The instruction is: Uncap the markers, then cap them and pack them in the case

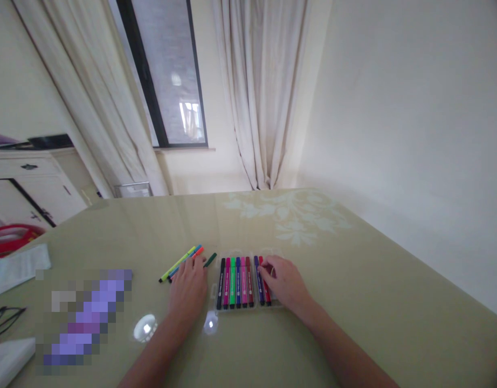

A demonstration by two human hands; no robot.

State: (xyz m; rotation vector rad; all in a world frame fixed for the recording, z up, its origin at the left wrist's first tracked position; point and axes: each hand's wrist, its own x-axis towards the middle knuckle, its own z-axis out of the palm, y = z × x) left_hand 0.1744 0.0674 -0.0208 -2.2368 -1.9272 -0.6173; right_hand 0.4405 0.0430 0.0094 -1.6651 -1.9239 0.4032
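Note:
A clear plastic case (pixel 214 296) lies on the table with coloured markers side by side in its two compartments. Its left compartment holds several, a bright green marker (pixel 233 283) among them. In the right compartment are a dark blue marker (pixel 259 280) and a red marker (pixel 266 291). My right hand (pixel 287 280) pinches the red marker near its upper end, covering part of this compartment. Left of the case, my left hand (pixel 190 283) rests palm down, fingers stretched, over loose markers. A yellow marker (pixel 178 264) and a dark green marker (pixel 210 260) stick out around it.
The glossy table (pixel 373 323) reflects lights. On its left are a pixelated purple object (pixel 90 318), black-framed glasses (pixel 6 320) and a white packet (pixel 20 269). A red item (pixel 14 240) sits at the left edge. A wall (pixel 414 134) borders the table's right side.

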